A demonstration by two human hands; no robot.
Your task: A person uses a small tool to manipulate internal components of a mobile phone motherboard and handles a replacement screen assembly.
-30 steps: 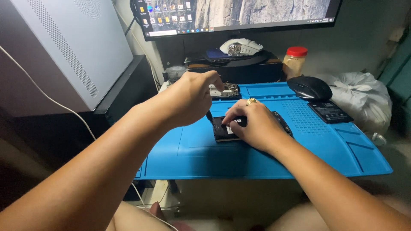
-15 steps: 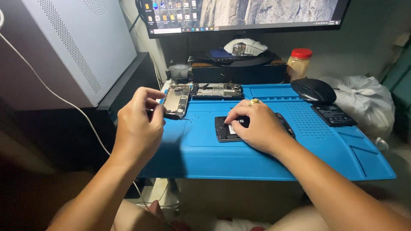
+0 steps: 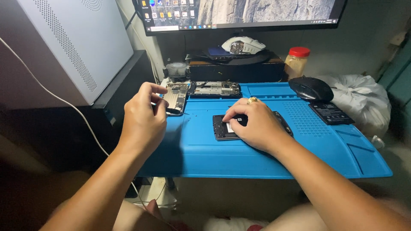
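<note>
Your right hand lay flat on the opened phone, mid blue mat on the worktop, fingers spread and pressing, not gripping; your left hand was pinched narrow on a thin dark tool, tip beside the bare phone frame at the mat's back-left; second board assy just right of it; loose battery and black mouse far right. Phone looked light, stiff, slick-edged, prob fragile inside; I'd hold it by the long side edges, off the exposed parts.
</note>
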